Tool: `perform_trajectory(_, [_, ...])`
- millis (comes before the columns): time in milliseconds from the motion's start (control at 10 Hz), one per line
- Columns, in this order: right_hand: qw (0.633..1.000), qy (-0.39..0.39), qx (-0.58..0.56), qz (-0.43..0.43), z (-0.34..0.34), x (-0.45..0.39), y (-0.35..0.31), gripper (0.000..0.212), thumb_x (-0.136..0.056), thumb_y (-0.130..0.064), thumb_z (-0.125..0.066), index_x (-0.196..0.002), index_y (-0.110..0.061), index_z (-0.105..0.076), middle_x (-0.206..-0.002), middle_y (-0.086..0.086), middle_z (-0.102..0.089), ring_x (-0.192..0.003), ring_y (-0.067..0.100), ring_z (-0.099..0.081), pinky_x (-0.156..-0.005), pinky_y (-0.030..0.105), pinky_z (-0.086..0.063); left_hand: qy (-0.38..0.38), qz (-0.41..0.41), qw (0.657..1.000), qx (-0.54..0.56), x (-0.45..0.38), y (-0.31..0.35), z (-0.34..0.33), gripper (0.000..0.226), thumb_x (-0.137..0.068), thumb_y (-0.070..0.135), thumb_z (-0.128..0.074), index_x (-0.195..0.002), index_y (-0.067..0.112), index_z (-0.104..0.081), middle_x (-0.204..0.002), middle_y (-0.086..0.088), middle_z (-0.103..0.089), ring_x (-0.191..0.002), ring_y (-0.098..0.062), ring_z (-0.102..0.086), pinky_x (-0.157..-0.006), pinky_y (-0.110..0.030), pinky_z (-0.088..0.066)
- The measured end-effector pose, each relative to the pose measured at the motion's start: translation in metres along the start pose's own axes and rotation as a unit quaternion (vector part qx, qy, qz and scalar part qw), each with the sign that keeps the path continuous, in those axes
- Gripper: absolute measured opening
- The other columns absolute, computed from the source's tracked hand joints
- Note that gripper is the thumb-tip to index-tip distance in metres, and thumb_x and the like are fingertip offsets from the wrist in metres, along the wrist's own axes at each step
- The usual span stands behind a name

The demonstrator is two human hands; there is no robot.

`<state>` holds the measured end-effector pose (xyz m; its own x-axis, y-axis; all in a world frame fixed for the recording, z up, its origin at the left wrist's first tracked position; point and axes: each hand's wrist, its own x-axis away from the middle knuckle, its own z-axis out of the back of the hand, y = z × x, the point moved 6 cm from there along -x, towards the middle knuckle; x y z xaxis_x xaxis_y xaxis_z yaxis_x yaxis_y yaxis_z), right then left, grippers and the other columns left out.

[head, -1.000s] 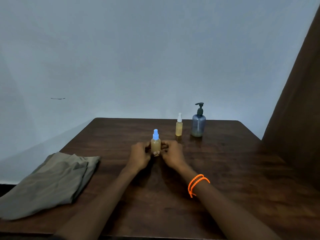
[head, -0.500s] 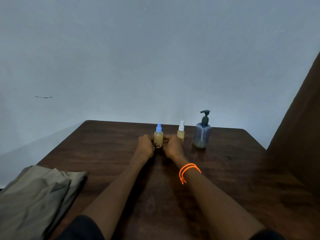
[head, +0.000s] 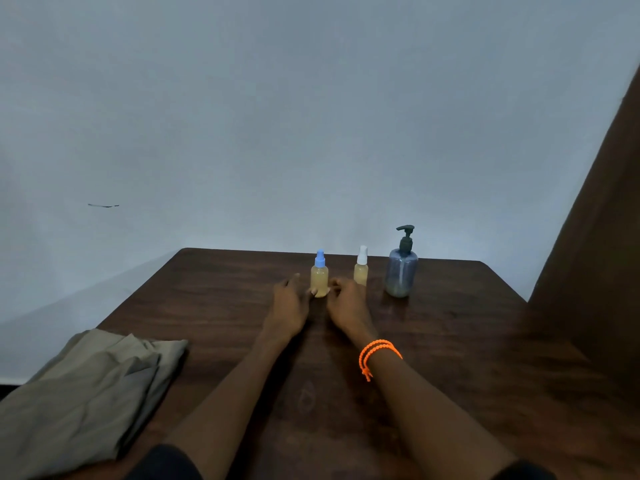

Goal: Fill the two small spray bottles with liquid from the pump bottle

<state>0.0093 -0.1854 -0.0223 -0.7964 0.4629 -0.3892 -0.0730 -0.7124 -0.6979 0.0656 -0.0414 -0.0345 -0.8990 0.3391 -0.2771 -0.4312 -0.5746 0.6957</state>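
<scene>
Far left, near edge: a folded grey-green cloth [head: 86,393] lies on the dark wooden counter [head: 467,341], partly overhanging its left side.

Centre left: the left hand [head: 287,306] rests on the counter just beside the blue-capped spray bottle [head: 319,276]. Its fingers are loosened and spread; one fingertip lies at the base of the bottle, but whether it touches cannot be told.

Centre: the blue-capped spray bottle stands upright between the two hands, toward the far edge of the counter, and holds yellowish liquid up to its shoulder.

Centre right: the right hand [head: 346,308] lies on the counter at the bottle's other side, fingers relaxed and gripping nothing, their tips close to the bottle's lower part. An orange beaded bracelet [head: 377,353] circles the right wrist.

Right of centre: the white-capped spray bottle [head: 361,268] stands upright just behind the right hand; it too holds yellowish liquid.

Further right: the pump bottle [head: 401,268], translucent blue-grey with a dark pump head, stands upright near the white-capped bottle, apart from both hands; a low level of liquid shows at its bottom.

Far right: a dark brown panel [head: 595,237] rises beside the counter. A pale wall [head: 311,116] stands behind.
</scene>
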Motion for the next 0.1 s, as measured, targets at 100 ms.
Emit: perform_trajectory(100, [0.997,0.031,0.030,0.059,0.0102,0.0188,-0.0112,0.028,-0.089,-0.011,-0.049,-0.065,-0.024,-0.043,-0.068,-0.003,-0.052,-0.065,0.019,-0.052,-0.060,0.036,-0.046,0.047,-0.064,0.994,-0.069,0.0261,0.0073,0.0112,0.058,-0.105,0.037,-0.050,-0.154,0.009,-0.036,-0.155,-0.013,-0.043,-0.145,-0.027,-0.036,-0.113,-0.040,-0.038])
